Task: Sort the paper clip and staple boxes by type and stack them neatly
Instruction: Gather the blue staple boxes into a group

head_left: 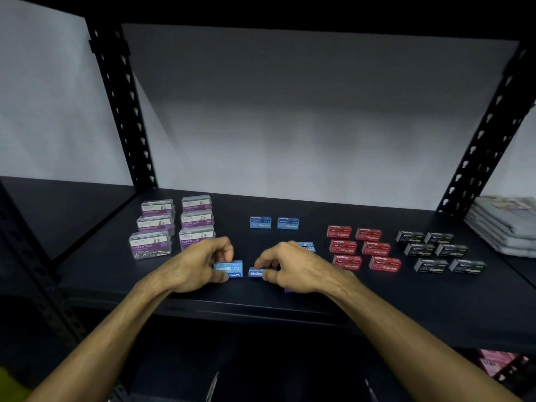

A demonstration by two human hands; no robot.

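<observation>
On a dark metal shelf (290,303), seen from the head camera, a person's two bare hands work at the blue staple boxes near the front edge, midway between the sorted groups. The left hand (200,265) has fingers and thumb curled round a blue staple box (232,268), pinching its left end, so most of the printed face shows to the right of the grip. The right hand (293,271) pinches a second blue box (255,272) by its right end; only the left end shows past the fingertips, and the two boxes lie just apart.

Behind the right hand a third blue box (307,246) is partly hidden, and a sliver of blue shows under that wrist; what it is cannot be told. Farther back, a pair of blue boxes (274,222) sits side by side. Clear paper clip boxes (174,224) stand in two columns to the left, red staple boxes (364,249) and black staple boxes (441,252) in rows to the right, and folded papers (504,224) at the far right.

The likely risk is alignment: each box is held by one end only, so it could pivot or tip as it is lifted or set down, leaving a crooked stack. The right forearm passes near the front red boxes and could nudge that row askew. The hidden blue item beneath the wrist may also be swept forward toward the shelf edge.
</observation>
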